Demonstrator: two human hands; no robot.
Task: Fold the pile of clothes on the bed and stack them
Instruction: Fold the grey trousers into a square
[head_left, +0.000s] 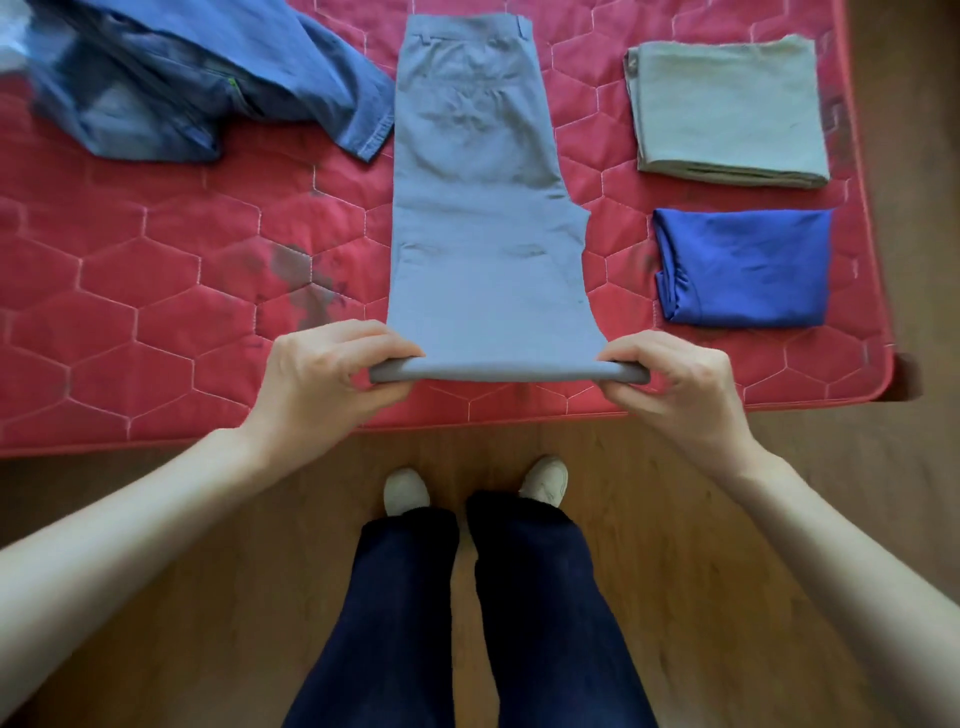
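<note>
Grey trousers (478, 208) lie lengthwise down the middle of the red quilted bed (156, 291), waistband at the far end, with a doubled-over fold at the near edge. My left hand (327, 374) pinches the left corner of that fold. My right hand (675, 379) pinches the right corner. A folded grey-green garment (727, 109) lies at the far right. In front of it sits a folded bright blue garment (748, 267). An unfolded blue denim garment (197, 78) sprawls at the far left.
The bed's near edge (467, 421) runs just in front of my hands, and its right corner (883, 374) is beside the blue garment. Below are a wooden floor (156, 649), my dark trouser legs and light shoes (405, 491).
</note>
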